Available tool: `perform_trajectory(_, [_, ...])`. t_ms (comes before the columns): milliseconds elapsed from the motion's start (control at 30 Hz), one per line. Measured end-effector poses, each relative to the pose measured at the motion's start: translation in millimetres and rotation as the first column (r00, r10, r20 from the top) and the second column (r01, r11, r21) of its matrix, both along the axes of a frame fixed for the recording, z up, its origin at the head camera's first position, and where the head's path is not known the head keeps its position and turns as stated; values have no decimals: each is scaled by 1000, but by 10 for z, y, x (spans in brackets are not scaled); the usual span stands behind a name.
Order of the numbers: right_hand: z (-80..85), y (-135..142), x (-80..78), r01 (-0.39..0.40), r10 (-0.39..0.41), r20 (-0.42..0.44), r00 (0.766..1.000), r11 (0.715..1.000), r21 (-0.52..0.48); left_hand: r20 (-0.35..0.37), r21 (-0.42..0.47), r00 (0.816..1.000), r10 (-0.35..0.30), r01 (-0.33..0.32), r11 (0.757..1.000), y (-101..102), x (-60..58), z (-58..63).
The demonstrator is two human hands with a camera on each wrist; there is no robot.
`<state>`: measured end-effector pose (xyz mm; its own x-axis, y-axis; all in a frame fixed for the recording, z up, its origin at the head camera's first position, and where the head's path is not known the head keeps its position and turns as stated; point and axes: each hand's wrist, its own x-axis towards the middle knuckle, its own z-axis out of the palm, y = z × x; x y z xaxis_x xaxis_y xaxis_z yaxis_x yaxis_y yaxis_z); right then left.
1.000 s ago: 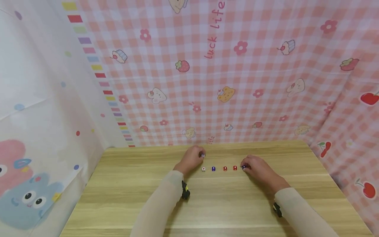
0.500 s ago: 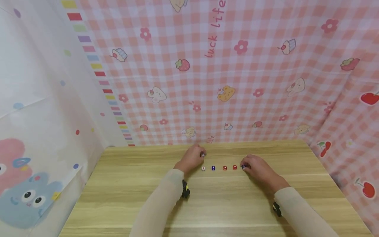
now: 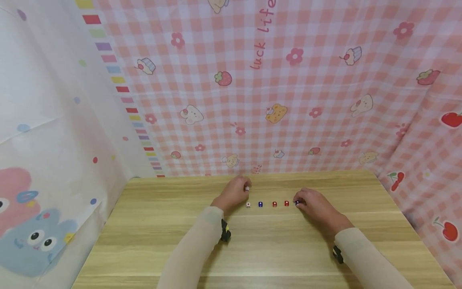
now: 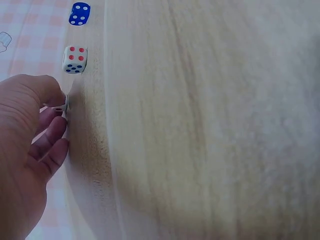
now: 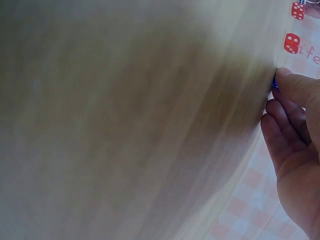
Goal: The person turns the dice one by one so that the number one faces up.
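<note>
My left hand (image 3: 235, 190) pinches a white die (image 3: 247, 188) between thumb and fingers, just behind the left end of a row of dice. In the left wrist view most of that die is hidden by the thumb. A white die (image 3: 248, 205) with red and blue pips comes first in the row, then a blue die (image 3: 260, 204), a red die (image 3: 274, 204) and another red die (image 3: 286, 203). At the row's right end my right hand (image 3: 313, 204) pinches a blue die (image 3: 297, 202), low at the tabletop. Only a sliver of it shows in the right wrist view.
The dice stand on a wood-grain table (image 3: 274, 249). A pink checked cloth (image 3: 317, 96) hangs right behind its far edge, and a white cloth (image 3: 54, 120) hangs at the left. Black wrist cameras sit under both sleeves.
The white die in my left fingers has turned and shows a different face, while that hand stays in place. My right hand and the row of dice have not moved.
</note>
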<state>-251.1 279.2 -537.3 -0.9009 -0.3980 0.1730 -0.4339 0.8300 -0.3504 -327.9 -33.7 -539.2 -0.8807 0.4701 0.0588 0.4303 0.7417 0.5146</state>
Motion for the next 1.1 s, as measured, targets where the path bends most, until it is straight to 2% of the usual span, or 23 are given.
perform_trajectory(300, [14,-1,15,7,-8,11,1000,1000,7,-14,63,1000,23,-22,998,-12,14,-30])
perform_trajectory(500, [6,2,9,2,-2,0,1000,1000,5,-19,51,999,37,-36,998,-5,26,-24])
perform_trajectory(800, [29,0,6,6,-6,6,1000,1000,-4,-35,40,999,25,-24,999,-8,-2,-25])
perform_trajectory(933, [23,2,8,9,-9,0,1000,1000,-5,-18,38,1000,21,-21,999,-8,-4,-20])
perform_trajectory(1100, [0,5,13,1,-1,-2,1000,1000,-5,40,48,999,34,-36,998,-3,21,-29])
